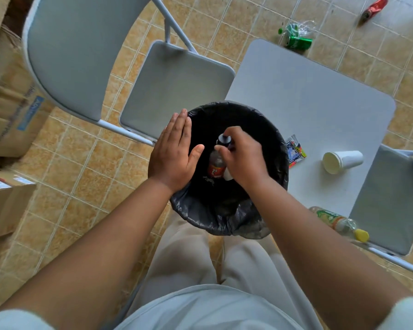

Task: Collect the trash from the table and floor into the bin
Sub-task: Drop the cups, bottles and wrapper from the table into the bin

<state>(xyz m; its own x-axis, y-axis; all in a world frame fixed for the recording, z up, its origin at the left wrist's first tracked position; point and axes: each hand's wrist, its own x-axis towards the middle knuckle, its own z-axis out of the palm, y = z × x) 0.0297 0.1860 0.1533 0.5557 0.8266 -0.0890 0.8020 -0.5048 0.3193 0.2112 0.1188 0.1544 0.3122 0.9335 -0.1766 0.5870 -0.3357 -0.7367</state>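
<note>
Your right hand point(243, 158) curls round the neck of the brown bottle point(216, 166) over the bin point(212, 220) at frame centre. Your left hand point(174, 153) is flat, fingers straight, at its left rim.

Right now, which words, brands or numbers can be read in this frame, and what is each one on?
None can be read for sure.
Box: blue label and dark print, blurred.
Dark bottle at the bin: red label, blurred.
Wrapper on the table: print too small.
Yellow-capped bottle on the chair: green and orange label, blurred.
</note>
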